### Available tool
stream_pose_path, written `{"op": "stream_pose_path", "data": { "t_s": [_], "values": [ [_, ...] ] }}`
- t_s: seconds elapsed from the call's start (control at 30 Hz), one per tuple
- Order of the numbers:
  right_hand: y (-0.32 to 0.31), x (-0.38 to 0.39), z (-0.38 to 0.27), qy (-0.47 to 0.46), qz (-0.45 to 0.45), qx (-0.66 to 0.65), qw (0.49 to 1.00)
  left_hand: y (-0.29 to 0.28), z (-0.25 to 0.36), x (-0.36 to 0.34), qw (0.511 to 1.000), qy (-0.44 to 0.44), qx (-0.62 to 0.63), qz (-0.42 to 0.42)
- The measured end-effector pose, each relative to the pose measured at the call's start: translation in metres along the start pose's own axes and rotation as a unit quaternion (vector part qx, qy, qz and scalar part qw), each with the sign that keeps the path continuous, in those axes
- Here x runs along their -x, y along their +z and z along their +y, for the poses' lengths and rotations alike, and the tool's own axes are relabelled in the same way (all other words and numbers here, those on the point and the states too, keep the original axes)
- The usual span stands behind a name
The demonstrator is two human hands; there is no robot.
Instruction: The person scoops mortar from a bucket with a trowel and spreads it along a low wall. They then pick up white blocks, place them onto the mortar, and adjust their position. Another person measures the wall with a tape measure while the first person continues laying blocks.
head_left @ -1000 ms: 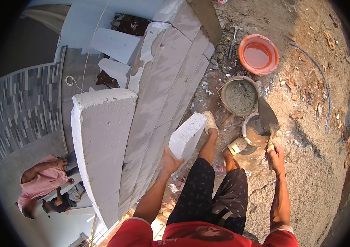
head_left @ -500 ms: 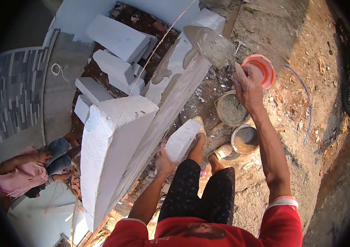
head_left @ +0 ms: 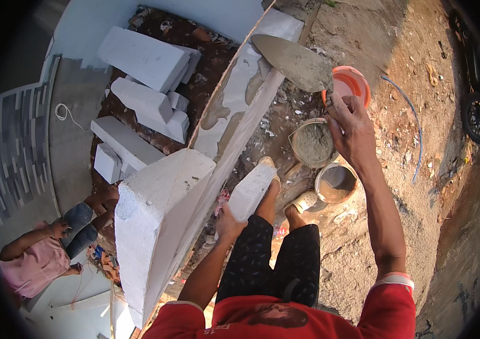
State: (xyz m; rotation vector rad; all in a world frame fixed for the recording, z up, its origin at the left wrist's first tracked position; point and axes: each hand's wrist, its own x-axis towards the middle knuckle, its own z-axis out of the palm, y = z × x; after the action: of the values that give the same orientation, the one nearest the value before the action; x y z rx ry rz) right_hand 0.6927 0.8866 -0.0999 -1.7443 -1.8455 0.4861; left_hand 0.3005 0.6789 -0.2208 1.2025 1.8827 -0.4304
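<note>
Two hands busy, right hand [head_left: 353, 127] raised, fingers wrapped round trowel [head_left: 293, 56], left hand [head_left: 227, 220] gripping white block [head_left: 250, 192]

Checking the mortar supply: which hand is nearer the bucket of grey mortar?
Right. The right hand, gripping the trowel, is just beside the mortar bucket; the left hand holds a white block farther away.

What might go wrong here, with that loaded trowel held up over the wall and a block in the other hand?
Mortar could slide off the tilted trowel in the right hand and miss the wall top, perhaps dropping onto the feet beside the mortar bucket. The white block, gripped only at its end by the left hand, might slip. A person sits low beyond the wall, where debris could fall.
</note>
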Motion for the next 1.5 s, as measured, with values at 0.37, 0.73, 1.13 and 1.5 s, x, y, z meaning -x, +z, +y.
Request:
{"op": "stream_pose_path", "data": {
  "t_s": [0.37,0.73,1.13,1.5],
  "values": [
    [0.049,0.305,0.065,0.461,-0.07,-0.083,0.881,0.006,0.005,-0.026,0.99,0.09,-0.077,0.074],
    [0.232,0.475,0.273,0.608,-0.168,0.015,0.776,0.038,0.017,-0.031,0.985,0.094,-0.112,0.089],
    [0.173,0.504,0.258,0.641,-0.15,-0.317,0.683,0.04,0.017,-0.008,0.979,0.111,-0.144,0.093],
    [-0.033,0.288,0.144,0.204,-0.027,-0.146,0.968,0.026,-0.003,0.001,0.991,0.066,-0.081,0.088]
  ]
}}
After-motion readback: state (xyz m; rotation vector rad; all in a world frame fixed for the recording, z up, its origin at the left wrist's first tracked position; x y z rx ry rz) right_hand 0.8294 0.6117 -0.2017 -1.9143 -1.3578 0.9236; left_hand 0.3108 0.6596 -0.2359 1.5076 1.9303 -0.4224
